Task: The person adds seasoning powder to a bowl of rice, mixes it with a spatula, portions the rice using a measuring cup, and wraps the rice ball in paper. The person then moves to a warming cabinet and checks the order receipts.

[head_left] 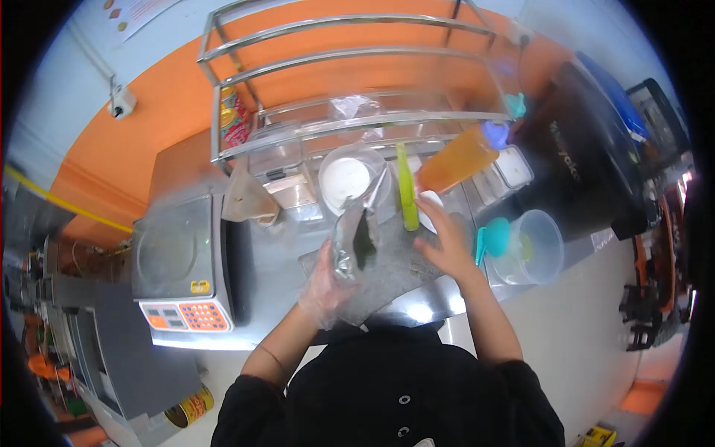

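My left hand, in a clear plastic glove, is closed around a silver foil pouch. The pouch is tilted, its mouth gaping on a dark green inside. My bare right hand has its fingers apart over the counter, the fingertips at a small white oval object whose kind I cannot make out. Beside those fingers stands a narrow bright green plastic tool. A grey mat or cloth lies below both hands. Behind the pouch is a clear round tub with white contents.
On the left stands a digital scale. A bottle of orange liquid with a purple cap leans at the back right. Near the right edge are a clear bucket and a teal scoop. A metal rack spans the back.
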Motion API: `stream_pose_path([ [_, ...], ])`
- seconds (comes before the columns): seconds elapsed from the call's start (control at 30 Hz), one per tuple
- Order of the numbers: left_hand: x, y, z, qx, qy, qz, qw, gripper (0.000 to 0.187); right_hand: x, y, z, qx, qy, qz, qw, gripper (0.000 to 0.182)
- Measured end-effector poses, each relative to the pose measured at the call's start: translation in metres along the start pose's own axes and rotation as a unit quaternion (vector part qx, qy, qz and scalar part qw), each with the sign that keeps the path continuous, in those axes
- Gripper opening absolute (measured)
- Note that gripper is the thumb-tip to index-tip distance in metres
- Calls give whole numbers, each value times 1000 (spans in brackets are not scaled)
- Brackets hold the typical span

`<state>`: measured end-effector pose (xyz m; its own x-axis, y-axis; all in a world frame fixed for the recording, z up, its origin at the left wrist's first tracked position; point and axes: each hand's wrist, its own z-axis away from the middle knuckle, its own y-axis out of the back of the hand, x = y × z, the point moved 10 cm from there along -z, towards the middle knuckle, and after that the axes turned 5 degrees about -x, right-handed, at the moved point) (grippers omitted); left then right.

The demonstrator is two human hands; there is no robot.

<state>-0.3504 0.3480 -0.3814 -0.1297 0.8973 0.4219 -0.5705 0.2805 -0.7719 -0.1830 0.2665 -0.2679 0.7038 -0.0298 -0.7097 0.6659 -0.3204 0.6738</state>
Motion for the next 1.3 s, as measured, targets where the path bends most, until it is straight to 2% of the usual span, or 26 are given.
stream_pose_path([
  [0.1, -11, -48, -28, -38, 15, -32, 999, 59, -31, -3, 21, 9, -21, -298, 954, 91],
  [0.13, -17, -64, -39, -54, 19, -38, 998, 61, -29, -3, 23, 15, -65, -257, 964, 107],
  [0.23, -42, -94, -72, -136, 28, -31, 990, 64, 13, 3, 21, 192, -158, -308, 918, 95],
  [0.27, -49, -99, -83, -168, 28, -23, 985, 65, 33, 4, 25, 213, -219, -266, 914, 77],
  [0.37, -47, -105, -99, -156, -10, -33, 987, 64, 34, 19, 12, 275, -218, -213, 912, 62],
  [0.5, -45, -67, -146, -99, 23, -30, 994, 51, 44, 24, -9, 307, -219, -153, 913, 56],
  [0.57, -31, -68, -144, -153, 54, -66, 985, 50, 51, 24, -23, 317, -209, -133, 915, 58],
  [0.67, -10, -68, -129, -147, 43, -135, 979, 50, 68, 15, -42, 301, -205, -112, 925, 61],
  [0.77, 9, -65, -107, -91, 4, -190, 978, 55, 92, -15, -64, 281, -207, -198, 916, 53],
  [0.87, 6, -51, -91, -78, -28, -230, 970, 61, 95, -13, -58, 360, -124, 10, 925, 59],
  [0.97, 5, -47, -59, -120, -48, -296, 946, 68, 70, 11, -5, 355, -90, -45, 930, 54],
  [1.07, -9, -37, -27, -157, -9, -293, 943, 64, 68, 13, 65, 196, -157, 155, 955, 44],
  [1.17, -27, -34, -10, -147, 21, -275, 950, 61, 75, 10, 94, 176, -181, 199, 947, 43],
  [1.3, -50, -47, 2, -152, 34, -285, 946, 59, 82, 8, 61, 150, -161, 289, 932, 44],
])
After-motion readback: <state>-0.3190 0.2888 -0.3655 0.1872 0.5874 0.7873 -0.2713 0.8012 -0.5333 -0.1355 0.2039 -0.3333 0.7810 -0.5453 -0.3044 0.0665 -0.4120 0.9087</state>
